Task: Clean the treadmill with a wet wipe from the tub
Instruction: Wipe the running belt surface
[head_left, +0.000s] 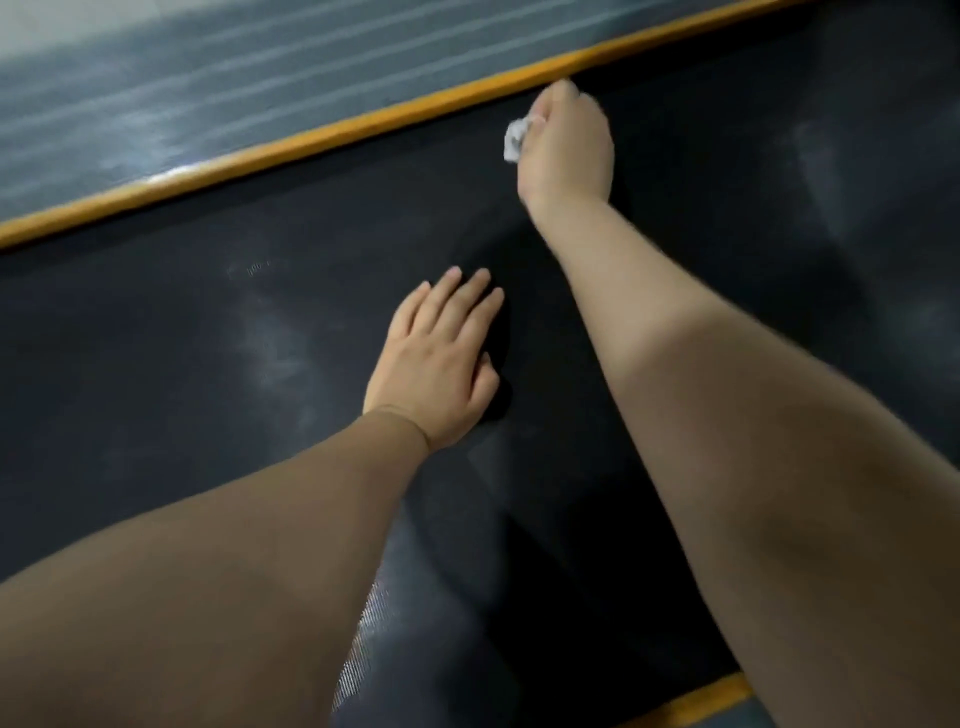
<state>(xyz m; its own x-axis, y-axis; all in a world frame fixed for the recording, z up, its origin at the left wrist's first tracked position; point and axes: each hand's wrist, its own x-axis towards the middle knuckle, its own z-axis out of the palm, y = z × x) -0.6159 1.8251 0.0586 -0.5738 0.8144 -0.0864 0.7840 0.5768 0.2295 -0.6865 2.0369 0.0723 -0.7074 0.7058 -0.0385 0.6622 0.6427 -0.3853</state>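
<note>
While the right hand (569, 143) grips a crumpled wet wipe (516, 140) on the treadmill belt (208, 338) near its yellow edge strip (311, 140) | left hand (441, 358) flat, fingers straight, bracing | wipe looks soft, light, easily torn: bunch it.

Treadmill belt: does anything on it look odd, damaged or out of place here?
Nothing looks damaged or out of place. The belt shows pale dusty smears left of the left hand, which rests flat on it. The right hand grips a crumpled wipe near the yellow edge strip. The tub is out of view.
</note>
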